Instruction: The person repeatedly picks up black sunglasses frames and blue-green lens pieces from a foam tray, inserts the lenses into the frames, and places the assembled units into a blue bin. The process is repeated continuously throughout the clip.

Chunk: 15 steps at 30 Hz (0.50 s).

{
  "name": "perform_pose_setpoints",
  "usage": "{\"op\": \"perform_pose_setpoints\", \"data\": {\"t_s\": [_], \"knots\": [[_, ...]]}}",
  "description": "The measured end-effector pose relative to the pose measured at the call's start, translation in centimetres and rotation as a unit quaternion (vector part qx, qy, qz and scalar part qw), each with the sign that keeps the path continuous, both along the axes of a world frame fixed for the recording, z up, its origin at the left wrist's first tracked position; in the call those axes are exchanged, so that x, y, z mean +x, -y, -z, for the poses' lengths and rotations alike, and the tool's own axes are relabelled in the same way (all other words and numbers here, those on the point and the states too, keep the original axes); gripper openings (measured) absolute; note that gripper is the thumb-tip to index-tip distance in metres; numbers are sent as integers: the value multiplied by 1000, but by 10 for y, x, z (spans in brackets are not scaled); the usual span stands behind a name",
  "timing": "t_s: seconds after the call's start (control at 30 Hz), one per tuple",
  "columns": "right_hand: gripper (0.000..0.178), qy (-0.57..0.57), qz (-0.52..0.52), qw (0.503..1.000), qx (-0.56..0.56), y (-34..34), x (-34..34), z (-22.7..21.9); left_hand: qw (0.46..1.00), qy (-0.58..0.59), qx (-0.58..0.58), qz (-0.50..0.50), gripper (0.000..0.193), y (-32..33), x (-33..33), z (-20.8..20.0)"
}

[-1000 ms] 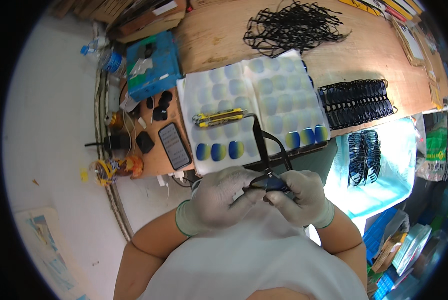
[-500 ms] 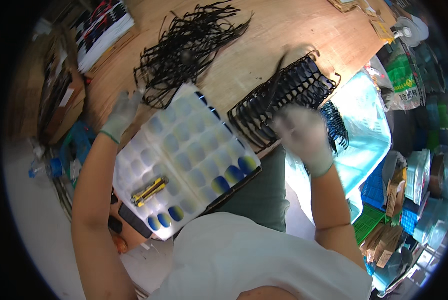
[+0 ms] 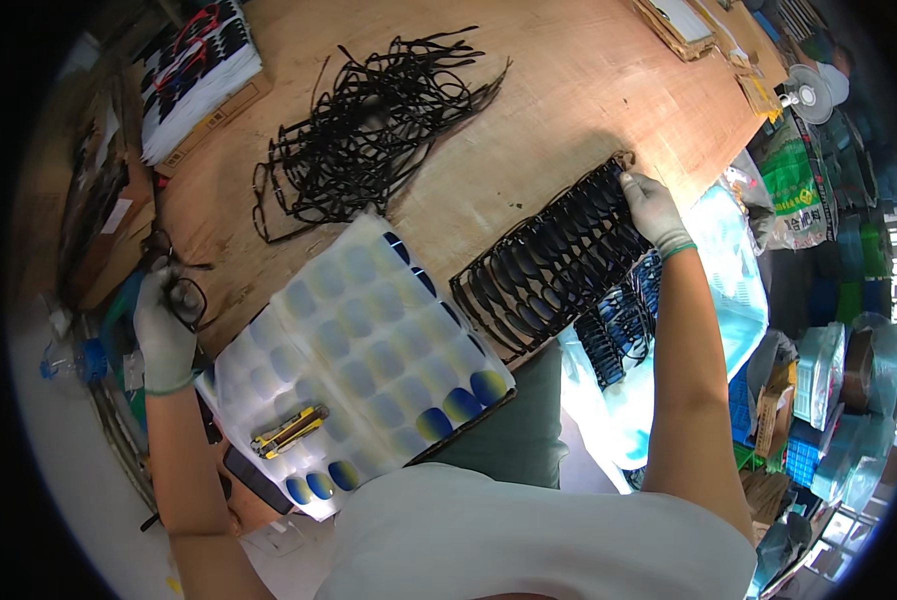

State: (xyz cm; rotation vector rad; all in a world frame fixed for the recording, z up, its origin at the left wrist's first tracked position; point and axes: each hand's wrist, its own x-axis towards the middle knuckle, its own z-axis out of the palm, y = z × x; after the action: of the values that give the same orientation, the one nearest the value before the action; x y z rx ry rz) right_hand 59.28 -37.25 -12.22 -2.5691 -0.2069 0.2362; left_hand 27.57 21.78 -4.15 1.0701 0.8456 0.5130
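Note:
My gloved left hand (image 3: 164, 325) is closed on a pair of black eyeglass frames (image 3: 201, 305) at the left edge of the table. Its lens rims and a temple stick out past the fingers. On the right, my gloved right hand (image 3: 653, 212) grips the far right end of a packed row of black eyeglass frames (image 3: 539, 265); the fingertips are partly hidden. Between my arms, a white tray of tinted lenses (image 3: 344, 330) rests tilted. Blue-yellow lenses show along its near edge, and a yellow utility knife (image 3: 291, 431) lies on top.
A tangled pile of black eyeglass frames (image 3: 369, 130) lies on the wooden table (image 3: 529, 90). A carton with red and black frames (image 3: 204, 85) stands far left. Right of the table sits a light-blue lined crate (image 3: 714, 320) holding more frames. A small white fan (image 3: 807, 95) is beyond.
My left hand has moved left and nearer from beside the pile and now holds eyeglass frames. My right hand has gone from over the row's near side to its far right end.

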Motion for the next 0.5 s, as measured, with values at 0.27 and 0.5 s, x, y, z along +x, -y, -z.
{"op": "perform_pose_setpoints", "data": {"t_s": [0.27,0.5], "knots": [[30,225,-4,974,20,-43,-72,-62,887,-57,416,192,21,90,-161,-38],[19,206,-273,888,308,-198,-281,-37,964,76,230,105,33,149,-236,-26]]}}
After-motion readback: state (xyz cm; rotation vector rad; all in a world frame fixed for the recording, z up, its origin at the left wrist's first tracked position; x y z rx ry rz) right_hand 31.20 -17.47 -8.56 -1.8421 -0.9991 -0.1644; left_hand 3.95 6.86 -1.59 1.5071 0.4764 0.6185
